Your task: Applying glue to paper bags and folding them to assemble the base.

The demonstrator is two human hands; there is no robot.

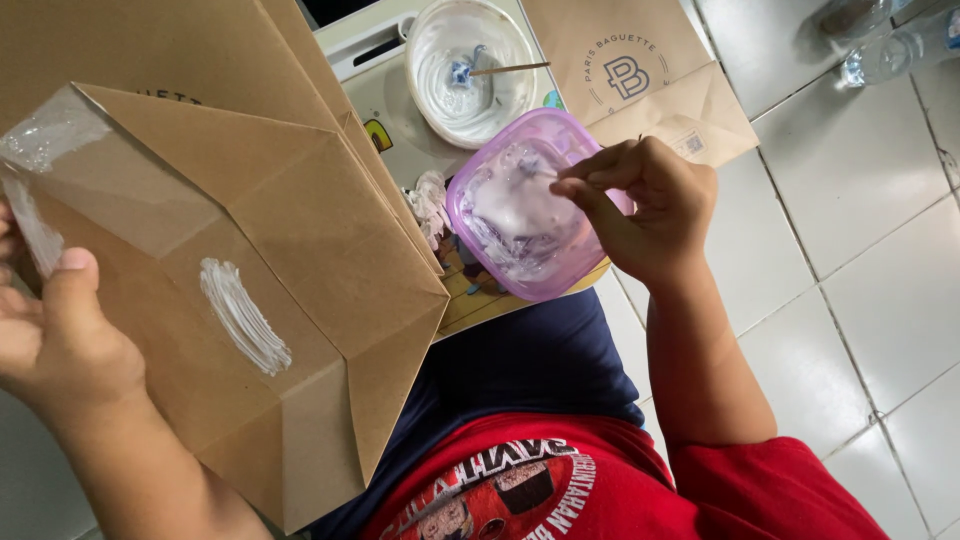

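Observation:
My left hand (55,340) holds a brown paper bag (300,260) by its folded bottom, thumb pressed on the flap. A white streak of paste (243,315) runs across the bag's bottom, and more shines near its left corner. My right hand (645,205) pinches a thin stick, dipping its tip into a purple plastic tub (520,215) of whitish paste. The tub rests on a picture book on my lap.
A white bowl (470,70) with paste and a stick in it lies beyond the tub. Another brown paper bag (640,75) lies flat on the white floor tiles. Clear plastic bottles (895,50) lie at the top right.

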